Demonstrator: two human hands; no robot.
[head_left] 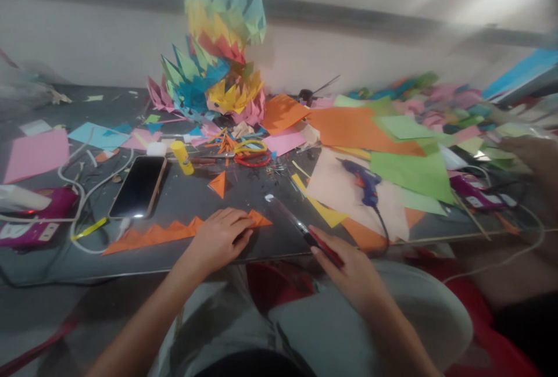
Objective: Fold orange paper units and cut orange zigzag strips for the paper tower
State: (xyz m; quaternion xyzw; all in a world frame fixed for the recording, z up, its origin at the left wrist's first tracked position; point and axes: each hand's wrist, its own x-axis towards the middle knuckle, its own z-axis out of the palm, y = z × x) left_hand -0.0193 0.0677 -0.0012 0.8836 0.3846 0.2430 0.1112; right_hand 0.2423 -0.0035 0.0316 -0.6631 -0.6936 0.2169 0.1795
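My left hand [220, 237] lies flat, fingers together, on the right end of a chain of folded orange paper triangles [152, 234] near the table's front edge. My right hand [349, 269] is closed on a glue gun with a red grip [300, 227], its pale tip pointing up-left at about the middle of the table, a short way right of the chain. One loose orange triangle [218, 184] lies just beyond the chain.
A tall stack of coloured folded paper [218, 57] stands at the back. A phone [138, 186], a yellow glue stick [182, 157], scissors [250, 153], a blue glue gun [364, 180], a magenta device [35, 220], cables and loose paper sheets [392, 133] cover the table. Another person's arm [536, 162] is at the right.
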